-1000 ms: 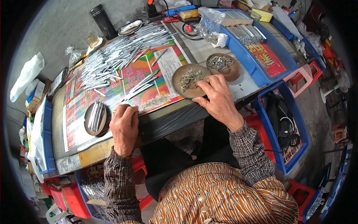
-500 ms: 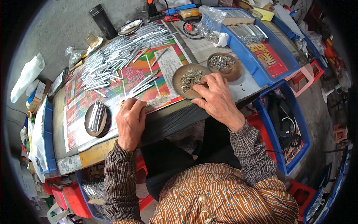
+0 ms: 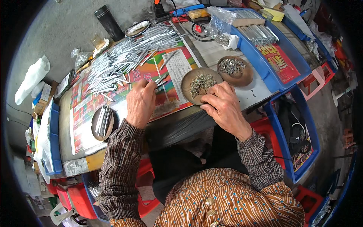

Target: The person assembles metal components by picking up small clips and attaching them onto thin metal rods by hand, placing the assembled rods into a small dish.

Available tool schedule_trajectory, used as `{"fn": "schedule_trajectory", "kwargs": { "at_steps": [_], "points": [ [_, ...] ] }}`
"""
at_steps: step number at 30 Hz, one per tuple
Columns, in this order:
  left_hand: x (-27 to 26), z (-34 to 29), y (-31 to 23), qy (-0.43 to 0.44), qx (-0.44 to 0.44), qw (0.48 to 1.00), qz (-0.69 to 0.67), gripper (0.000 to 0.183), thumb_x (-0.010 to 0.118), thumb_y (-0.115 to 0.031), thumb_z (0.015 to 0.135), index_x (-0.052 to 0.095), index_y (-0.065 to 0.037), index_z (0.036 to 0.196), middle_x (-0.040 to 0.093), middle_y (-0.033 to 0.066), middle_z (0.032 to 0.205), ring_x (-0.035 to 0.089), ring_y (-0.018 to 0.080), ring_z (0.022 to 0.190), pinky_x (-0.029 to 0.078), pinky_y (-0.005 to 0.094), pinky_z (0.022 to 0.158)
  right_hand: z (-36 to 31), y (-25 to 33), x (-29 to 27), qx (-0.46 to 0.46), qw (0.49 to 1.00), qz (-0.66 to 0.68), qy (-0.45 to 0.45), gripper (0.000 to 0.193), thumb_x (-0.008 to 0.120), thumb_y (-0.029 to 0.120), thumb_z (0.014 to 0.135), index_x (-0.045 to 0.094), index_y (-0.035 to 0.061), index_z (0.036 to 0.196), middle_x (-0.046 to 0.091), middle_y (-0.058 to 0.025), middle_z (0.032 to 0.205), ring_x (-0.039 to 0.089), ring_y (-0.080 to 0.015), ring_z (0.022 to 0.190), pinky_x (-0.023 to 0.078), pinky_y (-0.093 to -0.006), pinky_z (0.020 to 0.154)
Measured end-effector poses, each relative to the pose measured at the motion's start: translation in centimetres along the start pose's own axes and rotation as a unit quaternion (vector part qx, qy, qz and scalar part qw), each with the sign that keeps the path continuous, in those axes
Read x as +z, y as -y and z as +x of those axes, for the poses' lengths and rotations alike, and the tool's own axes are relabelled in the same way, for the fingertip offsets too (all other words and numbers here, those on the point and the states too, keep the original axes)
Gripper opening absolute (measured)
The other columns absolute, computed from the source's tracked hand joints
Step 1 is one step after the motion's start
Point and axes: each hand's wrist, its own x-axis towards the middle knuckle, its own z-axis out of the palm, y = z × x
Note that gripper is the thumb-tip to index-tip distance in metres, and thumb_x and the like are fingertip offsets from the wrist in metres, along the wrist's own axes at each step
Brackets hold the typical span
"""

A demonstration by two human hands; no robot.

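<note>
My left hand [image 3: 140,102] is over the printed sheet, its fingers curled together beside a few loose thin metal rods [image 3: 162,80]. Those fingertips are partly hidden, so what they grip is unclear. My right hand [image 3: 225,109] is at the near right rim of a round wooden dish [image 3: 186,93], thumb and fingers pinched together. Anything in that pinch is too small to name. Small brassy metal pieces [image 3: 201,84] lie heaped in the dish. Behind it, a second wooden dish [image 3: 244,80] holds darker small metal parts [image 3: 231,66].
A big pile of silvery rods [image 3: 124,56] covers the sheet's far left. More rods lie in a small dish [image 3: 110,130] at left. A blue tray [image 3: 261,64] stands at right, a blue bin [image 3: 317,151] below it. A black cylinder [image 3: 109,23] stands at the back.
My left hand has moved away from me to the loose rods. My right hand has drawn back from the heaped pieces to the dish's near rim. The whole view has shifted slightly.
</note>
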Motion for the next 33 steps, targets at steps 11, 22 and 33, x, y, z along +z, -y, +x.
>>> {"fn": "schedule_trajectory", "kwargs": {
  "at_steps": [11, 22, 33],
  "points": [
    [2.7, 1.7, 0.7, 0.0, 0.003, 1.0, 0.028, 0.006, 0.059, -0.008, 0.08, 0.061, -0.004, 0.084, 0.057, 0.0137, 0.082, 0.059, 0.0348, 0.082, 0.047, 0.0449, 0.067, 0.1, -0.1, 0.1, 0.003, 1.0, 0.025, -0.014, 0.012, 0.069, 0.003, 0.071, 0.063, 0.0044, 0.081, 0.056, -0.0051, 0.085, 0.051, -0.0251, 0.088, 0.04, -0.0372, 0.081],
    [1.6, 0.9, 0.4, -0.082, 0.043, 0.995, -0.049, 0.009, 0.057, 0.002, 0.082, 0.055, 0.0, 0.092, 0.062, 0.0184, 0.081, 0.062, 0.0366, 0.077, 0.048, 0.0422, 0.067, -0.2, 0.7, 0.0, -0.002, 0.998, 0.033, -0.046, 0.015, 0.068, -0.003, 0.069, 0.059, 0.0035, 0.08, 0.057, -0.0058, 0.082, 0.053, -0.025, 0.085, 0.044, -0.0367, 0.076],
    [-3.2, -5.4, -6.7, -0.062, -0.166, 0.899, -0.401, 0.014, 0.057, 0.007, 0.087, 0.06, 0.002, 0.1, 0.062, 0.005, 0.074, 0.052, 0.006, 0.056, 0.04, 0.0212, 0.048, -1.5, 3.6, -0.4, 0.035, 0.982, 0.172, -0.067, 0.013, 0.067, -0.004, 0.074, 0.059, 0.0007, 0.084, 0.061, -0.0076, 0.081, 0.059, -0.0226, 0.076, 0.048, -0.0331, 0.068]
  ]
}}
